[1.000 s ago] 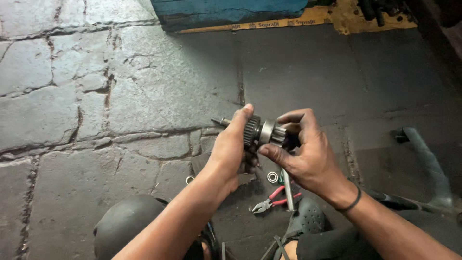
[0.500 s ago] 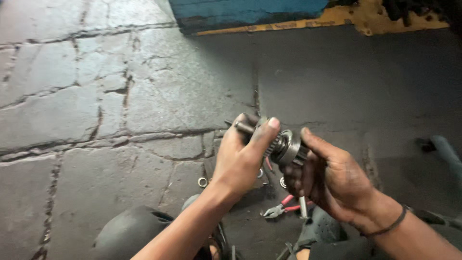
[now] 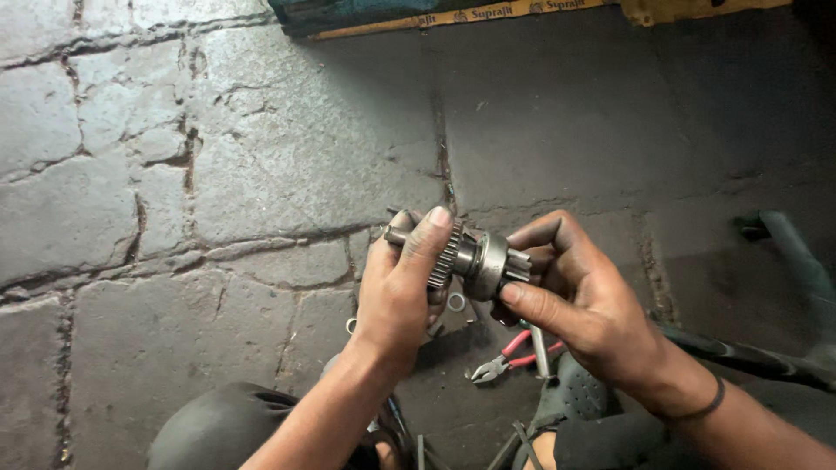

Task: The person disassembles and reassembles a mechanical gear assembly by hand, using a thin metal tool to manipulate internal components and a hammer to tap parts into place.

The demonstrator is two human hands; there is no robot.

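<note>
From the head view, a metal gear assembly (image 3: 475, 255) is held above a stone floor (image 3: 218, 174) between two bare hands; the left hand (image 3: 396, 292) is closed around the toothed end of the assembly, its index finger laid over the gear teeth and its thumb hidden behind the part; the right hand (image 3: 583, 300) is closed on the opposite, splined end, with the thumb pressed beneath the smooth drum section and the fingers curled over the top; both grips are thus shut on the same piece, which is carried roughly level, tilted slightly down toward the right hand.

Just below the left grip, a small metal ring (image 3: 455, 302) is seen lying on the floor, and a second ring (image 3: 351, 325) is partly seen beside the left wrist; below the right grip, a pair of red-handled pliers (image 3: 509, 359) is laid on the floor, with a plain metal rod (image 3: 540, 350) resting across it; a dark band (image 3: 705, 405) is worn on the right wrist.

Beyond both grips, the floor is made up of cracked grey slabs to the left and a darker, smoother patch to the right; a yellow strip (image 3: 488, 13) is seen at the far edge; to the right of the right grip, a dark curved tube (image 3: 797, 261) is lying on the floor.
</note>
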